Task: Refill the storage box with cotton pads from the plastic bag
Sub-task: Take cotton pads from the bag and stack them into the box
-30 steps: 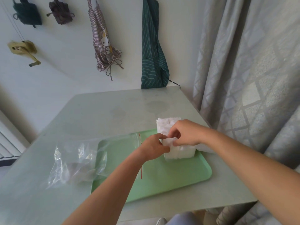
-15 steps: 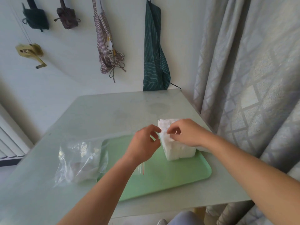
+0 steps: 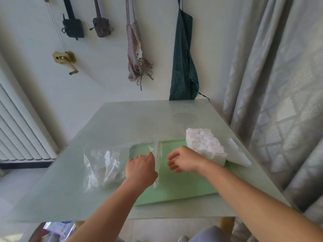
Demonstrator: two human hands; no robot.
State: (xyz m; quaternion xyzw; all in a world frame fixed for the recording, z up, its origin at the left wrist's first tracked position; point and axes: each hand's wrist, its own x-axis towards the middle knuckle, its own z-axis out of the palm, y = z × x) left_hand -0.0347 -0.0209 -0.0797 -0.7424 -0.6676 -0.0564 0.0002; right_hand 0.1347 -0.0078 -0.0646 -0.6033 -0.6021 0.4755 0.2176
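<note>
Two hands are over the near half of a pale table [image 3: 122, 119].

Item 1, to the left of the grip: the plastic bag [image 3: 104, 165] lies crumpled on the table. Its closed end points away from the left hand and its mouth laps over the left edge of the green tray [image 3: 183, 189]. The contents are pale and too blurred to identify.

Item 2: the left hand [image 3: 141, 169] is clenched on the bag's mouth, with the knuckles against the red seal strip [image 3: 157, 154]. The back of the hand hides the fingertips.

Item 3, just right of that grip: the right hand [image 3: 183, 159] hovers above the tray. It is released, with loosely curled fingers holding nothing, and it is clear of the bag.

Item 4, beyond and right of the right hand: the storage box [image 3: 218, 157] stands on the tray's far right corner. It is packed to the top with white cotton pads [image 3: 201, 142].

Item 5, farthest right: a flat white panel [image 3: 239, 157] lies just beside the box, partly off the tray.
</note>
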